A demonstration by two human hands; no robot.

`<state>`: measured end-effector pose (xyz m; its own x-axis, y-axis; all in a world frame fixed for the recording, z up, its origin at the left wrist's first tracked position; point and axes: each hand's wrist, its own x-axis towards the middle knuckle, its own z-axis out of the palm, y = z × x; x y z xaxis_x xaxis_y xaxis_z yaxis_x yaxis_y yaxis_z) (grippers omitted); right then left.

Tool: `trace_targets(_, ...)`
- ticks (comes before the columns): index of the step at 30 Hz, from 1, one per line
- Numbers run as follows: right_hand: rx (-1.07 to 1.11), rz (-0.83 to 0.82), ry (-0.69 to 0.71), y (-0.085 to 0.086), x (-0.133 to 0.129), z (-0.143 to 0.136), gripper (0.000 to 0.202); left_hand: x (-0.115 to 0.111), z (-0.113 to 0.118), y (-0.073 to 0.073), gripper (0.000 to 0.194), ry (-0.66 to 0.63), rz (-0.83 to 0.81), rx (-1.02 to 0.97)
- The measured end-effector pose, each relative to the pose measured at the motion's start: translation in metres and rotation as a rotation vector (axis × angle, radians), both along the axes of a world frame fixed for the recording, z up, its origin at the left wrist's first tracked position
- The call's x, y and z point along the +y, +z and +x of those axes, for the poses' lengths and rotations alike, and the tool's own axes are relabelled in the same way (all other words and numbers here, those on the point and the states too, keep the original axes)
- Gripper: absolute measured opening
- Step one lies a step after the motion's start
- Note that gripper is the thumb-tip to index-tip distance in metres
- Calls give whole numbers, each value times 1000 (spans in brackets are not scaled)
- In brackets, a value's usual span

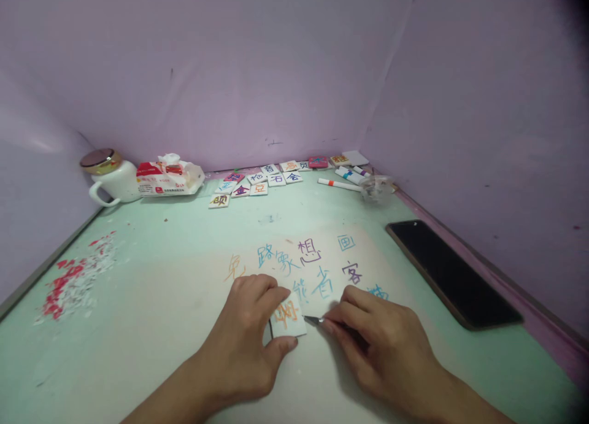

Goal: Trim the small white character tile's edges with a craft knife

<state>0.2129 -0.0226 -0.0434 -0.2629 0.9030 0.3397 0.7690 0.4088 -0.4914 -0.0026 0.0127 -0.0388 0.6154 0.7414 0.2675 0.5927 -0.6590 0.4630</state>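
A small white square tile [294, 327] with an orange character on it sits on the table, low in the middle of the view. My left hand [251, 332] grips it, thumb along the near edge and fingers on the far edge. From the right comes my right hand [380, 338], closed around a slim tool with a pointed metal tip [313, 320], like a carving knife. Its tip is at the tile's right edge; I cannot tell whether it touches. Most of the tool's handle is hidden in the fingers.
Handwritten characters [308, 252] in several colours mark the table [161, 326]. A phone [453, 273] lies at right. Farther back are lettered tiles [277, 180], markers [340, 185], a tissue pack [170, 177] and a lidded mug [119, 177]. Red and white shavings [76, 277] lie at left.
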Motion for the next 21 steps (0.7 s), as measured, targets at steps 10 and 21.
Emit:
trace_targets(10,167,-89,-39,-2,1,3,20,2,4,1,50,32,32,29)
trace_targets(21,98,8,-88,-5,2,3,19,-3,-1,1,44,21,122,-42)
